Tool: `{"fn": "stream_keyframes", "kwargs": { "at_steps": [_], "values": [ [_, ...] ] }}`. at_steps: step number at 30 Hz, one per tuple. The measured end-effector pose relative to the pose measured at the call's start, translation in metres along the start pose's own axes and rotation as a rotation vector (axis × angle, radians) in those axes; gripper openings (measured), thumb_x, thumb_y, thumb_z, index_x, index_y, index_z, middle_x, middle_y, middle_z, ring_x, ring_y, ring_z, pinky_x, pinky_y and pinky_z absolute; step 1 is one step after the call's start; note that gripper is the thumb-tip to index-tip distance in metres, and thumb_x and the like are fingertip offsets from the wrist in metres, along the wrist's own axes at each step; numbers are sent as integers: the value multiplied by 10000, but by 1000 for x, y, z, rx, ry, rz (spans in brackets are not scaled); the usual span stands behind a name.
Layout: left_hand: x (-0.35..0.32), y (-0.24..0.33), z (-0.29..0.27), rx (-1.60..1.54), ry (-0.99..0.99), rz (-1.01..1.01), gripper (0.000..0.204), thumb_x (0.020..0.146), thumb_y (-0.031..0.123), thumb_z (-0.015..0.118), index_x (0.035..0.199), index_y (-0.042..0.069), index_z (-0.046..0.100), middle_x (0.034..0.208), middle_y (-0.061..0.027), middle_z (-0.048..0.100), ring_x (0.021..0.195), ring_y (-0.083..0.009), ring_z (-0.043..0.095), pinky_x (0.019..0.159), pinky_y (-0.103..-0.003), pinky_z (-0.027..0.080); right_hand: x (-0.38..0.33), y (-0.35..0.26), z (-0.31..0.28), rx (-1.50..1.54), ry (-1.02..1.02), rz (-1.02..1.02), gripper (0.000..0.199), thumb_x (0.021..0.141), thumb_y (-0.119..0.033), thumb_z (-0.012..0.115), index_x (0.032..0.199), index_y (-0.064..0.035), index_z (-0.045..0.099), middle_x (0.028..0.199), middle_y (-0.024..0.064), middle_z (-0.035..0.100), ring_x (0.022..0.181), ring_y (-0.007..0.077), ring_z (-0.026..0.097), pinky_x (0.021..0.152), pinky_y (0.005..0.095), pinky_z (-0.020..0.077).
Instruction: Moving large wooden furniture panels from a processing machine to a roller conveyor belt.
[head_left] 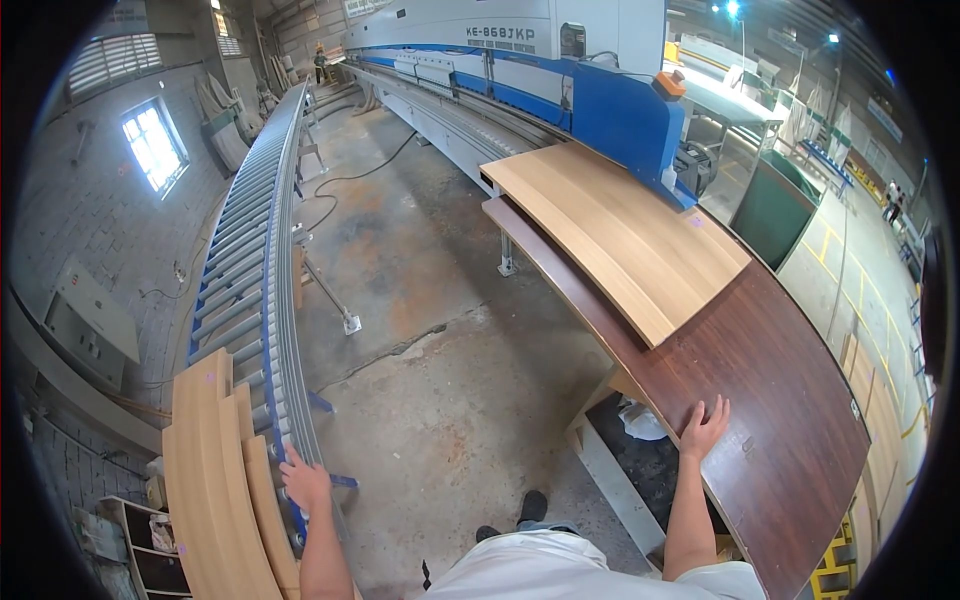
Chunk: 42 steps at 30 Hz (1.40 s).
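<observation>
My left hand [306,482] is at the side rail of a roller conveyor [240,240], fingers apart and holding nothing. It is beside a stack of light wood-grain panels [205,470] lying on the rollers; whether it touches the rail I cannot tell. My right hand [704,430] rests open on a dark brown wooden tabletop [760,420], near its inner edge. Farther up that table lies a light wood-grain panel [620,240], its far end beside the blue housing [630,125] of a long white and blue machine [460,35].
Concrete floor [430,400] runs between conveyor and table, crossed by a black cable [365,160]. Conveyor feet [350,324] jut into this aisle. A white bag [640,420] sits under the table. A green bin [775,210] stands beyond it. A person [320,62] stands far off.
</observation>
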<state>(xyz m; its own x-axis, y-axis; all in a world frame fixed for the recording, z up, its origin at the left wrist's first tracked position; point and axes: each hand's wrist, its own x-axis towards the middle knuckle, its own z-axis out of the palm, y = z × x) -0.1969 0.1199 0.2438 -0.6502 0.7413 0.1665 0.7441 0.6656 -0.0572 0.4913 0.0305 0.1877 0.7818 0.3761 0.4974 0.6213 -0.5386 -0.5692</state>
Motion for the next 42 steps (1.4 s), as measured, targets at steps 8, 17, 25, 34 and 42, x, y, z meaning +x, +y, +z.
{"fn": "stream_keyframes", "kwargs": {
  "at_steps": [8,17,25,34,42],
  "values": [
    [2,-2,2,-16,-6,-2,788,809,257,642,1488,207,244,1159,-157,467,1026,-334,551,827,-440,489,-1,8,4,48,47,26,500,937,-336,527,1331,-32,482,1447,214,374,1324,383,356,1120,477,225],
    [1,3,6,-51,66,20,726,802,238,654,1451,182,335,1216,-169,481,1057,-343,543,873,-441,462,-2,26,-2,179,72,103,504,953,-301,519,1351,2,451,1454,241,341,1354,376,314,1121,449,239],
    [7,-17,43,-147,433,-93,601,797,188,642,1351,46,455,1344,-191,480,1268,-361,419,1048,-484,343,31,49,-31,132,29,281,530,961,-303,508,1368,26,425,1477,254,318,1377,374,297,1135,426,224],
    [15,214,20,-989,79,276,589,813,47,600,1379,42,434,1272,-187,518,1070,-315,567,947,-388,449,87,81,-37,108,-10,530,582,966,-370,513,1391,14,408,1330,246,515,1190,340,538,1010,386,396],
    [32,489,-32,-980,-186,823,483,821,114,639,1279,11,524,1216,-172,553,1060,-301,572,933,-372,454,101,27,-23,-125,-20,563,549,934,-301,562,1355,31,444,1329,252,515,1238,355,503,1032,389,388]
  ]
}}
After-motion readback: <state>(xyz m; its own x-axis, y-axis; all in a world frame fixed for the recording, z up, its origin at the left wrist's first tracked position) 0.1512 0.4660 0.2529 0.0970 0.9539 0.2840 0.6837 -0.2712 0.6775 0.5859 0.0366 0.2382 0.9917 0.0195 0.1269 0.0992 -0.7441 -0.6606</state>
